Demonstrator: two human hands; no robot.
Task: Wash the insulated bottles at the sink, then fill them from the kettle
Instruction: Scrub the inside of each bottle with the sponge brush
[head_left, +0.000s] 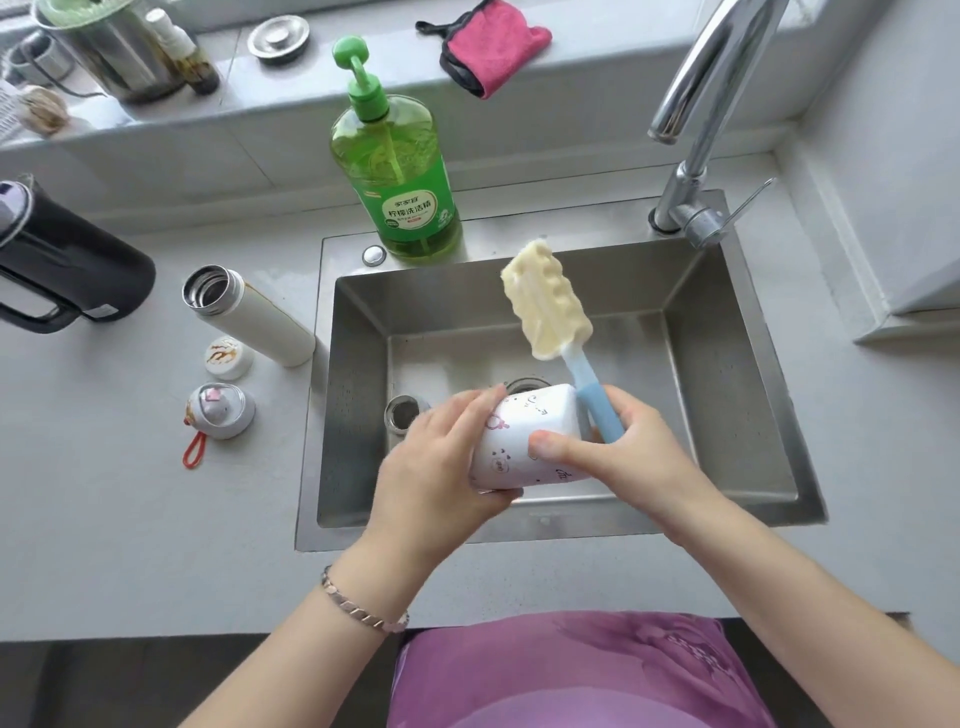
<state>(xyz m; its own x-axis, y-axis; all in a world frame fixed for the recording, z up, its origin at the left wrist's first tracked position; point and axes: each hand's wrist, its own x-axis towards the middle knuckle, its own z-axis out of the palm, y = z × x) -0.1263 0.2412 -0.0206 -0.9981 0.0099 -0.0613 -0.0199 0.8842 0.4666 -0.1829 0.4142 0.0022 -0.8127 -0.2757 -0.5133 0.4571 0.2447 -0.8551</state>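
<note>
Both bare forearms reach forward and converge, the hands nearly meeting. The left hand (441, 462) curls its fingers round one end of the bottle (524, 441). The right hand (623, 457) grips the brush (550, 312) by its handle, thumb laid on the bottle.

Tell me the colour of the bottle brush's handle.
The handle is light blue, below a pale yellow sponge head. Head view shows it best.

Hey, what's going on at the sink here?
A person holds a white printed bottle over the sink. The left hand grips it, and the right hand steadies it while holding a sponge brush, outside the bottle. A second bottle stands open on the counter, by the kettle.
</note>
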